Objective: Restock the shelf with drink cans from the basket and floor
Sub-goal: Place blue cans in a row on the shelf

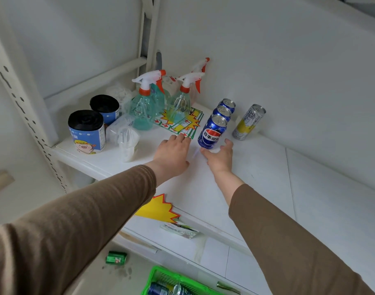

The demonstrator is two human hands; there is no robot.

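Two brown sleeves (71, 226) fill the foreground, reaching up to the white shelf (256, 167). The left hand (171, 154) is laid flat on the shelf, fingers straight and holding nothing. The right hand (219, 156) is spread wide just below the front blue cola can (212, 132), with the thumb and fingers either side of its base; contact cannot be judged. Three such blue cans with silver tops are lined up front to back. A taller silver and yellow can (248, 122) is stood beside them. A green can (116, 257) is seen lying on the floor, and more cans lie in the green basket (161, 275).
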